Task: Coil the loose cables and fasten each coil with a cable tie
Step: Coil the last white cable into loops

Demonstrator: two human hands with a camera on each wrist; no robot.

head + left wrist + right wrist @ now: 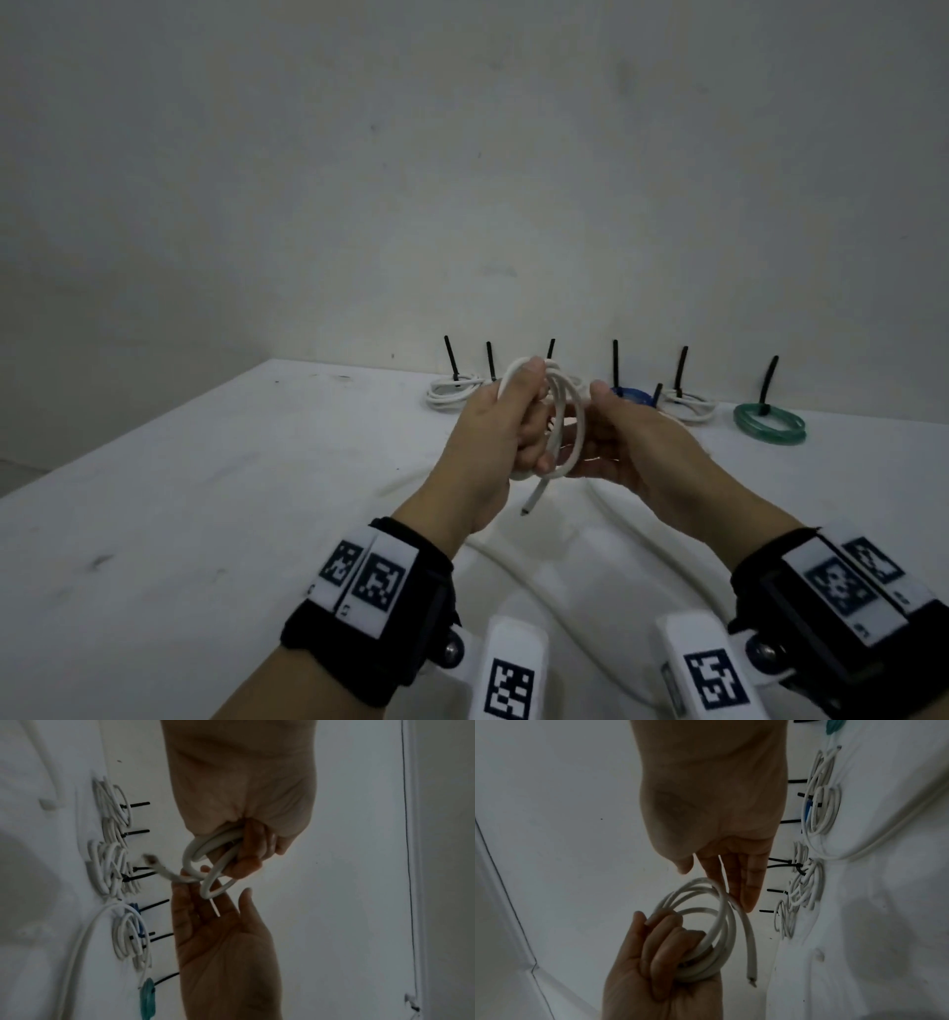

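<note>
A white cable coil (565, 411) of a few loops is held upright above the table (205, 488). My left hand (529, 419) grips one side of it, fingers curled through the loops (246, 852). The coil's free end (531, 501) hangs down below that hand. My right hand (590, 431) stands beside the coil with straight fingers (746, 888), and their tips touch the outer loop (727, 902). In the left wrist view the right palm (221, 939) faces up under the coil (203, 862). No cable tie shows on this coil.
Along the table's back edge lie tied coils with black tie tails standing up: white ones (454, 394), (688, 407), a blue one (634, 395) and a green one (769, 422). A thick loose white cable (539, 580) curves across the table under my wrists.
</note>
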